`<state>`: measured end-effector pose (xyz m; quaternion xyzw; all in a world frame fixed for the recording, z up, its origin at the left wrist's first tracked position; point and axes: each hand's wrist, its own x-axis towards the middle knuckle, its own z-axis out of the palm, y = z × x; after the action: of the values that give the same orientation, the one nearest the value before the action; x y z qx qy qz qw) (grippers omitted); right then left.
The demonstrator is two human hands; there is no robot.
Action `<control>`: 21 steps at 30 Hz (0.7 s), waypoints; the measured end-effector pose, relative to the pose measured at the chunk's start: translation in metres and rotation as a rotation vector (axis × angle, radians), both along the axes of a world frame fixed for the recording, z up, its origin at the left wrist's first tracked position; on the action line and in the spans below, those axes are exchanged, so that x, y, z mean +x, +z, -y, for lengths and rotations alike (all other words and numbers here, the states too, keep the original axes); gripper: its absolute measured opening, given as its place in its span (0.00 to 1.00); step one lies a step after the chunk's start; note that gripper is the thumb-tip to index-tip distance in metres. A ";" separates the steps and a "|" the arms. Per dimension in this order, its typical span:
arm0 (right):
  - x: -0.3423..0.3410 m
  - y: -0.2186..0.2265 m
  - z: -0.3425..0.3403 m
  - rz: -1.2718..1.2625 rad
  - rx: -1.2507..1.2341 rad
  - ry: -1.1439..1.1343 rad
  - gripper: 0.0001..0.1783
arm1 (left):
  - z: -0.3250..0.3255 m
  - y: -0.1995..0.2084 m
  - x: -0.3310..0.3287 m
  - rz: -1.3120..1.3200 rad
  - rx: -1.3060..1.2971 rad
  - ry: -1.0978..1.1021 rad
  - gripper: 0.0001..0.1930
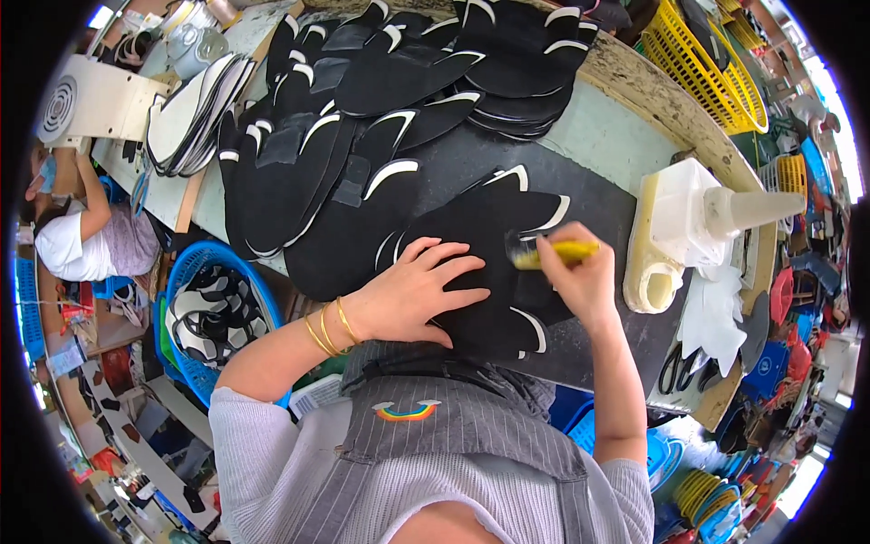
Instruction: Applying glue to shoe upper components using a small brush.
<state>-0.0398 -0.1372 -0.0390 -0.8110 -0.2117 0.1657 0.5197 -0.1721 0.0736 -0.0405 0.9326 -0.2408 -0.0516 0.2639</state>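
Black cut pieces with white curved edge strips, which look like shoe uppers, lie on the dark work board in front of me. My left hand rests flat on them with its fingers spread, three gold bangles at its wrist. In my right hand is a small brush with a yellow handle, its bristle end touching the black piece near a shiny patch. To the right stands a white plastic glue bottle with a cone-shaped spout and an open round cup at its front.
Stacks of similar black pieces spread over the table's far side. Scissors lie at the right edge. A blue basket of offcuts stands left, a yellow basket far right. Another person sits at the far left beside a fan heater-like white box.
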 end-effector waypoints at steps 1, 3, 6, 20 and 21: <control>-0.005 0.001 0.007 0.048 0.004 0.100 0.09 | 0.000 -0.001 -0.001 -0.008 -0.008 0.005 0.36; -0.009 0.016 0.011 -0.045 -0.058 0.215 0.08 | 0.000 0.001 0.000 0.019 -0.002 -0.001 0.34; -0.013 0.018 0.004 -0.011 0.030 0.170 0.07 | -0.003 0.000 -0.002 0.072 0.038 -0.005 0.33; 0.032 0.008 0.011 -0.030 0.020 0.223 0.05 | 0.002 -0.005 -0.017 0.193 0.082 0.024 0.22; 0.029 0.012 0.016 -0.078 -0.112 0.220 0.04 | 0.005 -0.007 -0.020 0.194 0.064 0.022 0.22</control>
<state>-0.0107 -0.1529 -0.0271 -0.8036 -0.2693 0.2646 0.4601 -0.1919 0.0690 -0.0472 0.9438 -0.2530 0.0340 0.2099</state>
